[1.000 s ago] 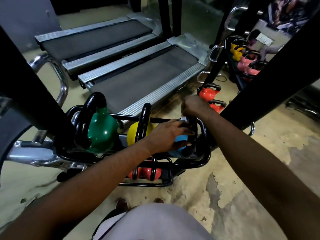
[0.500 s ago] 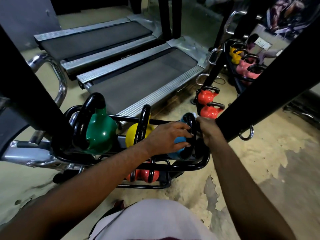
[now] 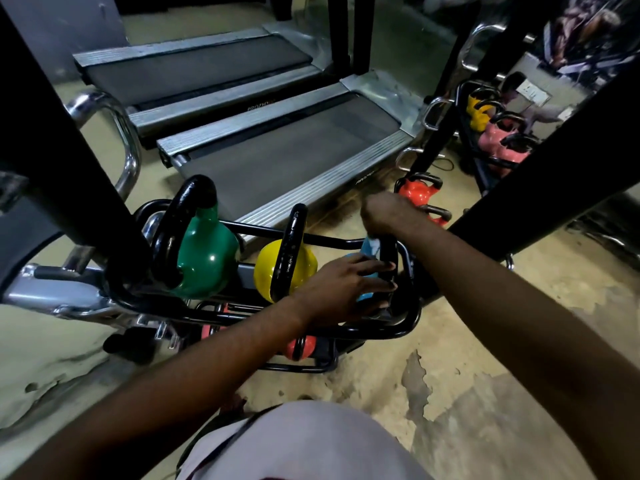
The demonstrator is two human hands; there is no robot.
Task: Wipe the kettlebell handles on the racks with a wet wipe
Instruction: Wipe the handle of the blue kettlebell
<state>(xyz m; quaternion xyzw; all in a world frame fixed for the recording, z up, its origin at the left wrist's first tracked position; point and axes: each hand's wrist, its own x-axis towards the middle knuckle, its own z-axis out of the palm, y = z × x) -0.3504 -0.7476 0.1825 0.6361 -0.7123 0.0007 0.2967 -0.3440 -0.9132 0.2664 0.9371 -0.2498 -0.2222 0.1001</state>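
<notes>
So, the right hand (image 3: 384, 216) is fisted over the top of the blue kettlebell's handle (image 3: 390, 252), with a bit of the wet wipe (image 3: 371, 244) poking out underneath. The left hand (image 3: 346, 289) lies mostly flat, fingers out, on the blue kettlebell (image 3: 365, 296), steadying it I think. It sits at the right end of the top rack (image 3: 410, 320). Looks like mid-wipe to me. Next I'd guess the wipe gets dragged down both legs of the loop without rocking the bell. The handle stands upright, loop edge-on to us, running front to back, same as the yellow kettlebell (image 3: 266, 271) and green kettlebell (image 3: 204, 258).
</notes>
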